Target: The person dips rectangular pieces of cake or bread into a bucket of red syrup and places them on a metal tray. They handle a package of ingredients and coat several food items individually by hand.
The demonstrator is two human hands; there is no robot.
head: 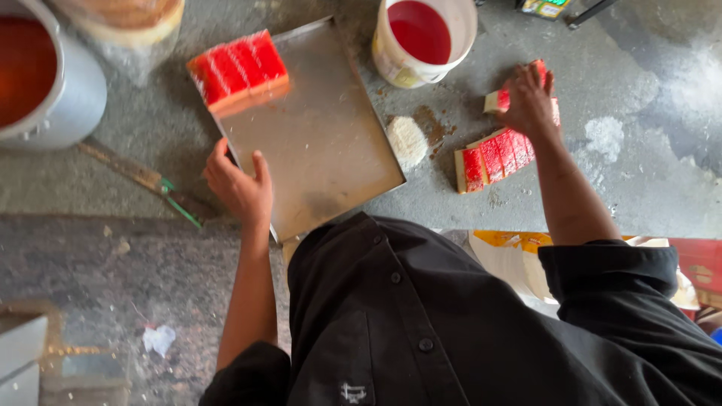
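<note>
– What's the work surface like?
– A grey, rough bench (647,150), with pale powdery smears toward the right.
– And below it?
– A darker speckled floor (113,286), dusty, with a crumpled scrap of white paper (158,340) lying on it.
– Light?
– Soft, even daylight, no hard shadows.

— What stands at the top?
— A white bucket (423,41) of red liquid, and left, a metal pot (49,83) holding something orange-brown (perhaps syrup).
— On the floor?
— A green-handled tool (162,184), a pale powder heap (407,140), a crumpled scrap (158,339).
</note>
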